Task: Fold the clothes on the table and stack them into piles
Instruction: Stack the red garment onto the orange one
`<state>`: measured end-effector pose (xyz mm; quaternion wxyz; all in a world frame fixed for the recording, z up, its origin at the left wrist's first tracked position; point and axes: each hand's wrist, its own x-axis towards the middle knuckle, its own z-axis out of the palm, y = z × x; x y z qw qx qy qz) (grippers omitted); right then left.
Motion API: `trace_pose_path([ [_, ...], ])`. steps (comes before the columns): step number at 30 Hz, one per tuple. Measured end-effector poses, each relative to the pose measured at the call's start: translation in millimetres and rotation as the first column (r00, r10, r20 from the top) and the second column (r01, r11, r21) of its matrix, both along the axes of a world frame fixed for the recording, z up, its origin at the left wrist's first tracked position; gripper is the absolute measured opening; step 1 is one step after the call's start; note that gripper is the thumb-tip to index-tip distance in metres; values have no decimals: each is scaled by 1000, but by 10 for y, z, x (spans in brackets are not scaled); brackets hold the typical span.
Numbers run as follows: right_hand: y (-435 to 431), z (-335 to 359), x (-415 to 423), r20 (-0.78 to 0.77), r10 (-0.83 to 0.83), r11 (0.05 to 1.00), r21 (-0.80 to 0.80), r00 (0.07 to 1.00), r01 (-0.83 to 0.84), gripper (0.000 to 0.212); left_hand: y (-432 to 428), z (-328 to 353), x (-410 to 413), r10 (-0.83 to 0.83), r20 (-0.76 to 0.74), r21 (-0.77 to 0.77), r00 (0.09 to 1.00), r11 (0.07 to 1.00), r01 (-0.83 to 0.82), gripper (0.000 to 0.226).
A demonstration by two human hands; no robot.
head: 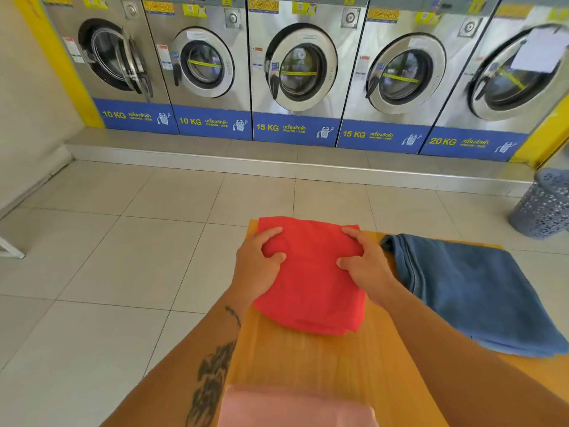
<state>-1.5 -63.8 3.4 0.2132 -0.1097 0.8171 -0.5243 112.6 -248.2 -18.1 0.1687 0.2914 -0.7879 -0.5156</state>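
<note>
A folded red cloth lies at the far left end of the yellow-orange table. My left hand grips the cloth's left edge, thumb on top. My right hand grips its right edge the same way. To the right, a folded blue towel lies flat on the table, apart from my hands. A pale pink garment sits at the table's near edge between my forearms.
A row of steel washing machines stands on a raised step across the tiled floor. A grey perforated laundry basket stands on the floor at the far right. A white frame corner shows at the left edge.
</note>
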Motion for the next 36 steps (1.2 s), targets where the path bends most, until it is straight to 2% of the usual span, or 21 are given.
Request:
trace_pose_path([
  [5, -261, -67, -471, -73, -47, 998, 38, 996, 50, 65, -179, -33, -451, -12, -18, -122, 1000, 993, 10, 51],
  [7, -297, -229, -605, -112, 32, 983, 186, 993, -11, 68, -267, -193, -564, -43, 60, -141, 997, 989, 51, 53],
  [10, -241, -580, -606, -78, 214, 870, 469, 974, -153, 75, -322, -553, -555, -105, 298, -164, 949, 974, 159, 59],
  [15, -209, -843, -572, -148, 246, 832, 540, 958, -131, 73, -348, -746, -542, -70, 310, -162, 948, 979, 126, 57],
  [19, -241, -742, -554, -104, 285, 759, 632, 953, -158, 72, -316, -638, -520, -98, 350, -133, 932, 979, 153, 57],
  [23, -121, -625, -411, -115, 282, 784, 600, 953, -159, 73, -195, -474, -216, -97, 300, -99, 949, 986, 132, 52],
  [27, 234, -517, -94, -79, 293, 873, 429, 953, -232, 73, -43, -363, 452, -38, 217, -102, 976, 993, 61, 50],
  [29, 426, -467, 122, -37, 325, 866, 412, 945, -282, 73, 31, -343, 817, -55, 267, -47, 962, 996, 70, 49],
  [31, 632, -476, 343, 44, 333, 861, 394, 942, -323, 75, 124, -352, 1170, -124, 386, 62, 914, 992, 109, 47],
  [33, 831, -505, 592, 164, 335, 855, 361, 928, -373, 78, 252, -368, 1486, -195, 478, 181, 856, 976, 122, 45],
  [36, 1050, -486, 937, 364, 299, 866, 286, 882, -411, 79, 460, -353, 1784, -236, 520, 234, 821, 964, 129, 50],
])
